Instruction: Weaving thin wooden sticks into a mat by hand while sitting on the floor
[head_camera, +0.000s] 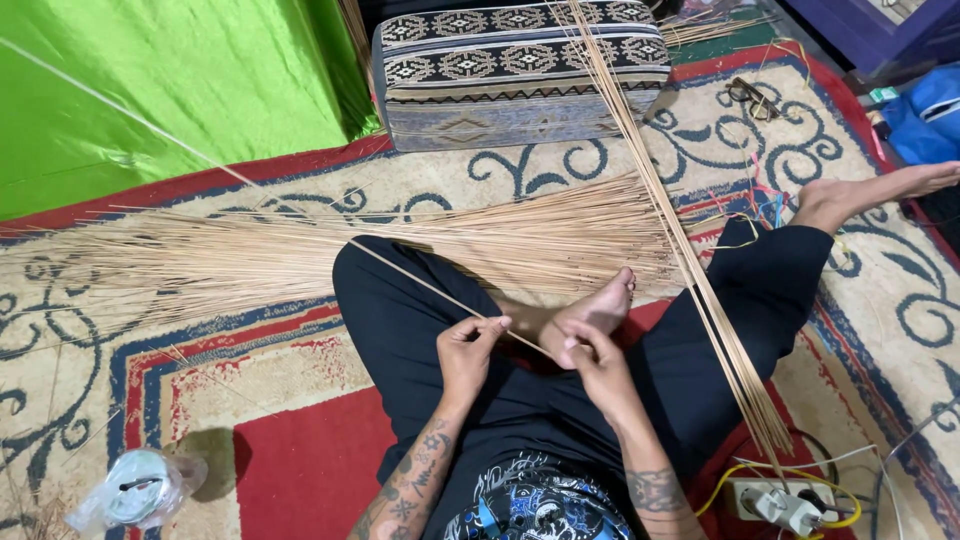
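Note:
I sit on a patterned carpet in black trousers. My left hand (468, 347) and my right hand (592, 357) both pinch one thin tan stick (300, 212) that runs from my lap up and away to the far left. A wide pile of thin tan sticks (300, 252) lies fanned across the carpet beyond my knees. A second, tighter bundle of sticks (690, 270) runs diagonally over my right leg, from the cushion down toward the power strip.
A patterned cushion (520, 75) stands at the back. Green cloth (150, 90) covers the far left. A clear bag with a round object (135, 490) lies front left. A power strip with cables (785, 503) sits front right. Glasses (752, 96) and coloured wires (765, 200) lie back right.

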